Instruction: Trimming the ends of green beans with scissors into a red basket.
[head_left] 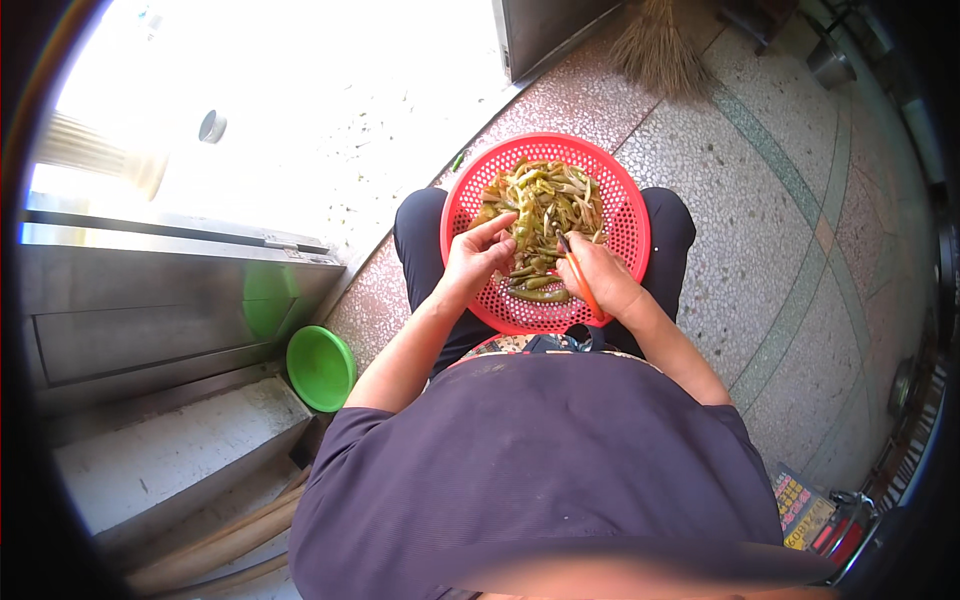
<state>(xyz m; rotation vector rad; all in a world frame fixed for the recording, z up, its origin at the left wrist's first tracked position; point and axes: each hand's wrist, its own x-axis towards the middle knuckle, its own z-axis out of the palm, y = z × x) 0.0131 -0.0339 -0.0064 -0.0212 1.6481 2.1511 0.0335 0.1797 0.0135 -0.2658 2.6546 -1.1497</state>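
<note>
A red perforated plastic basket (626,215) rests across my lap, filled with yellowish-green, limp peppers (540,195). My left hand (482,258) is over the basket's left side, its thumb and fingers drawn together at the edge of the heap. Whatever is in that pinch is too small to make out. Over the right side, my right hand (603,277) is closed around orange-handled scissors (582,280). Their dark tips point away from me over the peppers. A few longer, darker green peppers (540,294) lie at the near side of the basket.
A green plastic bowl (321,368) is at my left beside a metal door frame (170,310). A straw broom (660,55) lies on the speckled floor ahead. A metal bucket (830,65) is at far right. Bright ground with scattered bits lies beyond the threshold.
</note>
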